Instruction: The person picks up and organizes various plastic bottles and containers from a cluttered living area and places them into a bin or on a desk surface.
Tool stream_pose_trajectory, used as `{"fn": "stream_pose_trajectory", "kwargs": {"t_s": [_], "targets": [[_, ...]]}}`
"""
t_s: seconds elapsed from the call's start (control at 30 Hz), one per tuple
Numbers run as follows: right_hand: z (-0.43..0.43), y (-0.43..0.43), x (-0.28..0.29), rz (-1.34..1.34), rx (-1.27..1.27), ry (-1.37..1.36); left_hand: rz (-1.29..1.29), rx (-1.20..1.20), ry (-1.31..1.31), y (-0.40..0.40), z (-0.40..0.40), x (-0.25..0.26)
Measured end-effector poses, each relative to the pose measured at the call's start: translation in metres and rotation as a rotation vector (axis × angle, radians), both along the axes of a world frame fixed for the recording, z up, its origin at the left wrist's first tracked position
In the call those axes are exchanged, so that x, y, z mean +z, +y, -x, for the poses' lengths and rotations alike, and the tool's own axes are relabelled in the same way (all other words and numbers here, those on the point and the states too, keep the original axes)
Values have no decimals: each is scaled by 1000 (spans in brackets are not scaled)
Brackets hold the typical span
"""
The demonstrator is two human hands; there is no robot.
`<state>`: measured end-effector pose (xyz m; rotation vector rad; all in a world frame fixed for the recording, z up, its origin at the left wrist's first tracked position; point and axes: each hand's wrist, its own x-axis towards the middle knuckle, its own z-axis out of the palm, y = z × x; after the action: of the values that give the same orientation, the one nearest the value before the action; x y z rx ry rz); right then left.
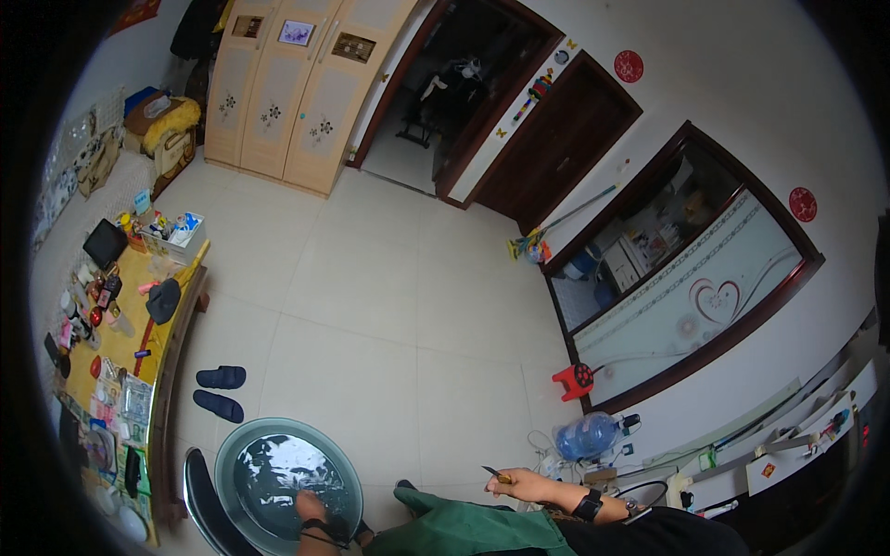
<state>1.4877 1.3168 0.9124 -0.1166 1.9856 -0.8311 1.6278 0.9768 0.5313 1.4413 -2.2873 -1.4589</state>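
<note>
My left hand [310, 509] reaches down into a large round grey-green basin [224, 464] of water at the lower left; its fingers are under the dark, reflecting water and cannot be made out. A dark cord is around that wrist. On the right, my right hand [511, 484] is closed around the brownish handle of a small knife [496, 475], its dark blade pointing up and left. Green cloth [480, 529] covers my lap between the two hands. A dark, curved, shiny rim [199, 479] stands against the basin's left side.
Dark blue slippers [222, 377] lie beyond the basin. A long table [161, 389] crowded with bottles and boxes runs along the left. At the right are a red stool [574, 381], a blue water bottle [587, 436] and cables. A wardrobe [268, 118] and doorways stand farther off.
</note>
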Motion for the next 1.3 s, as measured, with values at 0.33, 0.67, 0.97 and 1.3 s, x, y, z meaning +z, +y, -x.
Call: {"fn": "stream_pose_trajectory", "kwargs": {"t_s": [0.33,0.67,0.97,1.3], "targets": [[-7,9,-9,4,-12,26,252,-223,-422,-68,-52,-23],[-6,-12,6,-110,-40,-38,-419,-180,83,6,-42,-117],[-4,-39,9,-195,60,-4,281,-255,47,-34,-18,-10],[-13,-74,18,-191,68,-5,-1176,583,760,-58,-46,40]]}}
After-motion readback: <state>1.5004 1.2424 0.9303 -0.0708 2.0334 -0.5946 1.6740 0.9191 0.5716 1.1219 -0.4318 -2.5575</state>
